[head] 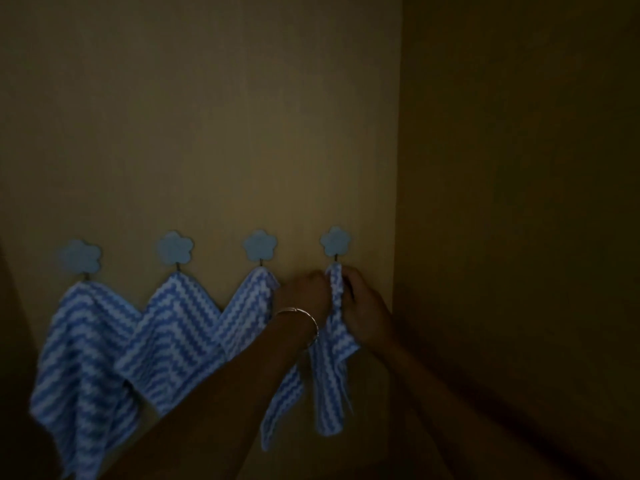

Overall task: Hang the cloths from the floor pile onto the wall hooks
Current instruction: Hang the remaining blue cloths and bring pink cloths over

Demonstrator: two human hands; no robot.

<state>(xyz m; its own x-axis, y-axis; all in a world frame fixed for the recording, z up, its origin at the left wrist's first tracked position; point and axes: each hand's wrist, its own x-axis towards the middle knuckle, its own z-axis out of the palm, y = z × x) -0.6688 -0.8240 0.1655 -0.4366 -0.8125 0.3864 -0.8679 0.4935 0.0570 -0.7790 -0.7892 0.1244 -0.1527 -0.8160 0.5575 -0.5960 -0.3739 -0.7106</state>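
The dim yellow wall (207,133) holds three striped cloths (83,341) on blue flower hooks (175,247). A fourth cloth (330,382) hangs by the wall's right edge, its top right under the last hook (335,241). The left hand (306,292) and right hand (362,301) pinch its top.

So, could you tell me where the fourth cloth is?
Head view, right of centre: the fourth cloth hangs below the rightmost hook, gripped by the left hand and right hand.
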